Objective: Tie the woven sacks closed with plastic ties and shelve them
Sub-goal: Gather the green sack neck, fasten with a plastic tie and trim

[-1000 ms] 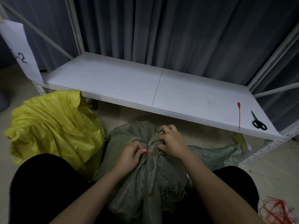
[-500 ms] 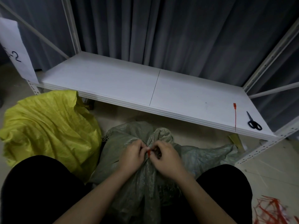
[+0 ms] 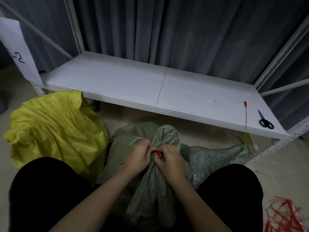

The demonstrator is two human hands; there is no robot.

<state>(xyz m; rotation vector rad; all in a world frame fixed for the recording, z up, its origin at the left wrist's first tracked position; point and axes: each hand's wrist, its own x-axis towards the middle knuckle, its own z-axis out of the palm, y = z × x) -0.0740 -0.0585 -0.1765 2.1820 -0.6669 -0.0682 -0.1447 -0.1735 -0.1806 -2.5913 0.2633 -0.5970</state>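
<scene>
One view only is given, taken from a wide-angle camera worn on the head and aimed forward and steeply down. The green-grey sack (image 3: 150, 178) is seen from close above, held at lower centre between two dark-clad knees. Beyond the sack the white shelf (image 3: 133, 84) is crossed from left to right, its straight edges bowed by the lens. Behind the shelf the upper frame is filled by a grey curtain (image 3: 184, 30).
</scene>
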